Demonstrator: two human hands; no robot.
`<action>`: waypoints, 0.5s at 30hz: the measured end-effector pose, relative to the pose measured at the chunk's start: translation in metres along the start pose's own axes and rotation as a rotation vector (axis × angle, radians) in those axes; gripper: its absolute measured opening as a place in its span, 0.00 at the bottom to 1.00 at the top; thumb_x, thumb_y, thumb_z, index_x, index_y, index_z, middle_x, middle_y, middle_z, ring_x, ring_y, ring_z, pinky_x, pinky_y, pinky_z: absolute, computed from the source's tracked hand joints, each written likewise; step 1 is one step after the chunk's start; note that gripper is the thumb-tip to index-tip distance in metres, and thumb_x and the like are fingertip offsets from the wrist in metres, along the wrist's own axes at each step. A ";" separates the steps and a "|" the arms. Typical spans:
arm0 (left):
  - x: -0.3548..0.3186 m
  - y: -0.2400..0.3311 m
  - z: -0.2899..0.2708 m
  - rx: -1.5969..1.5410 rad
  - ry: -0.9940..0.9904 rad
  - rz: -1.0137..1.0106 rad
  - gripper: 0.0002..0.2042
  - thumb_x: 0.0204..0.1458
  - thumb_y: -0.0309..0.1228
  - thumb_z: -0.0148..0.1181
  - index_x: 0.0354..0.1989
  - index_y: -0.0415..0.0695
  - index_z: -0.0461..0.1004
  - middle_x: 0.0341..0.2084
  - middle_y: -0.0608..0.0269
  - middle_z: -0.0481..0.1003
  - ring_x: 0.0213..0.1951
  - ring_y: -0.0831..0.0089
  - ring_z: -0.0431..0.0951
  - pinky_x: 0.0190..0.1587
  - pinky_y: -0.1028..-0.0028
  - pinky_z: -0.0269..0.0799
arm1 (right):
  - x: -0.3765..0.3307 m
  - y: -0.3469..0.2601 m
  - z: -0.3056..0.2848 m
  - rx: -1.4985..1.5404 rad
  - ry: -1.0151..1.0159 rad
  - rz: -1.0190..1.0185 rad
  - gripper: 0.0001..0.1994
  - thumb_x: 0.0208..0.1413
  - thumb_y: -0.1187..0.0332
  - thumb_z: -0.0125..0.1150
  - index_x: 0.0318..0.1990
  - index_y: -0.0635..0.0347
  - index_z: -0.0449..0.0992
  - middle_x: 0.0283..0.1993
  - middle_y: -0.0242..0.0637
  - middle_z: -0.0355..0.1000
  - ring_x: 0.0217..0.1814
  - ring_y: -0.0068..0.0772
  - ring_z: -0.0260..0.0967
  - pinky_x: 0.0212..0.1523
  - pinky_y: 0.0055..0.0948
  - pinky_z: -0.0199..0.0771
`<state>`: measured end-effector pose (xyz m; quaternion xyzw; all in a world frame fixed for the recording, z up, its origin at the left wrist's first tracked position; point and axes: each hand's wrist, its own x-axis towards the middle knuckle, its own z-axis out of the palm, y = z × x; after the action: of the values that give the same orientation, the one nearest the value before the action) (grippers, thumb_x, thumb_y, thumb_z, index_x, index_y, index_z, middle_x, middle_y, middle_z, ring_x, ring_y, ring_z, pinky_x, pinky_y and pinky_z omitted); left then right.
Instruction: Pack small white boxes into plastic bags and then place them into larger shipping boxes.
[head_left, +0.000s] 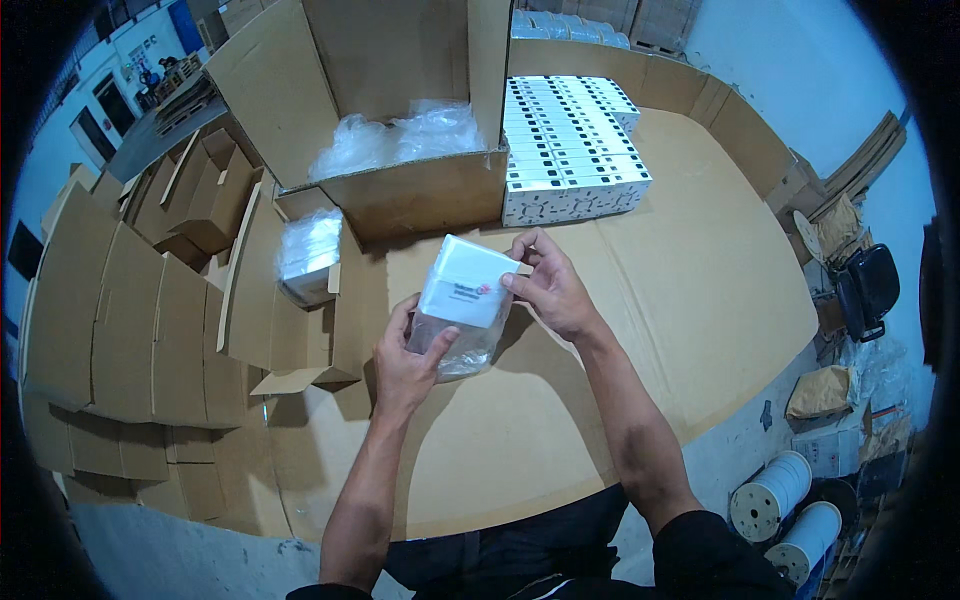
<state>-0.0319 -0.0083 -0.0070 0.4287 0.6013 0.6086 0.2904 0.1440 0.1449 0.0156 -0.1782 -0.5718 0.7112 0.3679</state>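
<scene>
— Your left hand (405,362) cups the clear bag (455,345) from below; your right hand (550,290) pinches the top corner of the white box (463,281), half inside it.

— Where is it all?

— Held above the cardboard-covered table (700,300), just in front of the big open carton (400,130).

— What might go wrong?

— My guess: your pinch is slight, so the box could slip, or its corner could snag and tear the film. Stacked boxes (570,150) sit behind, flat cartons (120,320) to your left.
</scene>
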 end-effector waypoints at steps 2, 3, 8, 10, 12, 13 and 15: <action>0.001 -0.001 -0.003 -0.024 -0.044 -0.068 0.24 0.56 0.36 0.71 0.55 0.36 0.72 0.43 0.59 0.79 0.44 0.75 0.79 0.49 0.73 0.75 | 0.000 0.001 0.002 -0.072 -0.001 -0.036 0.15 0.58 0.79 0.64 0.47 0.58 0.64 0.45 0.30 0.63 0.46 0.20 0.66 0.49 0.23 0.72; 0.001 -0.001 -0.004 -0.049 -0.087 -0.135 0.23 0.59 0.40 0.69 0.54 0.35 0.75 0.41 0.60 0.80 0.42 0.76 0.79 0.46 0.74 0.75 | 0.000 0.001 0.004 -0.080 -0.013 -0.036 0.14 0.58 0.79 0.63 0.46 0.59 0.65 0.44 0.29 0.63 0.46 0.20 0.66 0.50 0.24 0.71; 0.003 -0.005 0.001 -0.155 -0.053 -0.130 0.18 0.64 0.38 0.63 0.52 0.34 0.75 0.40 0.61 0.80 0.42 0.78 0.78 0.46 0.75 0.74 | -0.002 0.002 0.003 -0.148 -0.063 -0.036 0.11 0.58 0.79 0.62 0.44 0.62 0.67 0.43 0.30 0.65 0.45 0.19 0.67 0.50 0.24 0.72; 0.003 -0.006 0.002 -0.162 -0.046 -0.106 0.18 0.65 0.37 0.62 0.52 0.34 0.75 0.39 0.61 0.81 0.42 0.79 0.78 0.46 0.76 0.74 | -0.003 0.005 0.003 -0.216 -0.067 0.034 0.09 0.60 0.76 0.62 0.44 0.63 0.69 0.44 0.32 0.70 0.44 0.18 0.69 0.48 0.24 0.74; 0.003 -0.005 0.001 -0.127 0.024 -0.128 0.17 0.65 0.37 0.61 0.52 0.33 0.75 0.40 0.61 0.81 0.42 0.79 0.78 0.46 0.76 0.74 | -0.001 0.003 0.007 -0.189 -0.047 0.038 0.09 0.60 0.75 0.63 0.44 0.64 0.70 0.45 0.34 0.72 0.45 0.19 0.70 0.47 0.24 0.74; 0.004 -0.005 0.000 -0.127 0.025 -0.129 0.17 0.65 0.37 0.61 0.52 0.33 0.75 0.40 0.61 0.81 0.42 0.79 0.78 0.46 0.76 0.74 | 0.000 0.001 0.010 -0.164 -0.026 0.042 0.09 0.61 0.74 0.64 0.45 0.64 0.71 0.46 0.36 0.74 0.45 0.19 0.72 0.46 0.23 0.75; 0.005 -0.004 0.000 -0.139 0.107 -0.133 0.17 0.66 0.37 0.61 0.52 0.34 0.75 0.40 0.60 0.81 0.42 0.78 0.79 0.47 0.75 0.74 | -0.002 -0.006 0.015 -0.196 0.027 0.100 0.09 0.62 0.73 0.63 0.46 0.64 0.72 0.44 0.36 0.75 0.45 0.20 0.73 0.45 0.23 0.76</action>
<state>-0.0347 -0.0038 -0.0105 0.3336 0.5996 0.6500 0.3268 0.1372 0.1337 0.0254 -0.2511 -0.6243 0.6667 0.3204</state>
